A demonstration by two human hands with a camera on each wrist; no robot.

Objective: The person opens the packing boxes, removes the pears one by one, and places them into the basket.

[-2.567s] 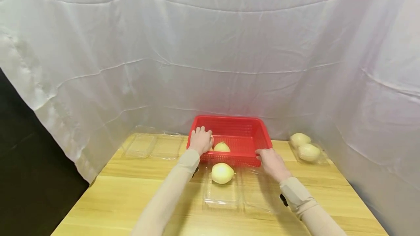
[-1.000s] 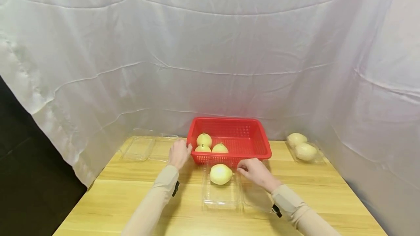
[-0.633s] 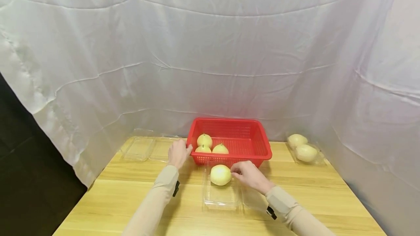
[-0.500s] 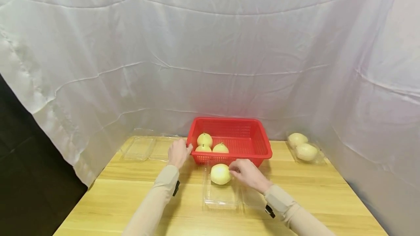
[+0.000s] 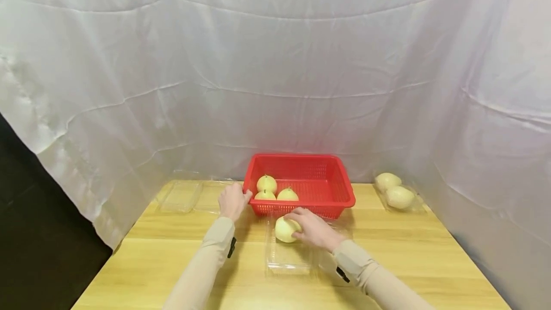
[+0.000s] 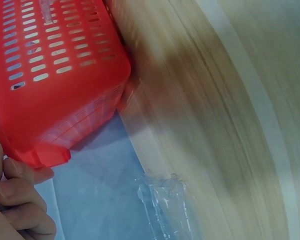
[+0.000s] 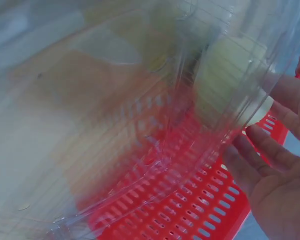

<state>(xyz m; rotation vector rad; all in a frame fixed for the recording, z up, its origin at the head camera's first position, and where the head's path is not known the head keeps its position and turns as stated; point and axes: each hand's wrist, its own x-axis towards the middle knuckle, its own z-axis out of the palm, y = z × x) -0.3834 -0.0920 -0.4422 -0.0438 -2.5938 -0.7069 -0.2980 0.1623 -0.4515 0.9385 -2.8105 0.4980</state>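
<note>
On the table, a pale yellow pear (image 5: 285,231) lies in the far part of an open clear plastic clamshell box (image 5: 288,268). My right hand (image 5: 315,229) grips that pear from its right side, fingers over the top and thumb lower down. In the right wrist view the pear (image 7: 225,82) shows through clear plastic. Just behind the box stands a red perforated basket (image 5: 310,204) with three pears (image 5: 267,183) at its left end. My left hand (image 5: 233,202) holds the basket's left rim, its fingers (image 6: 20,192) curled at the red edge in the left wrist view.
Another open clear box (image 5: 182,196) lies at the back left. At the back right, a clear box holds two pears (image 5: 400,197). A pale curtain (image 5: 301,85) hangs behind and around the wooden table (image 5: 172,257).
My left hand has left the inside of the basket for its left rim. My right hand has left the basket's front right corner and moved left onto the pear, now gripping it.
</note>
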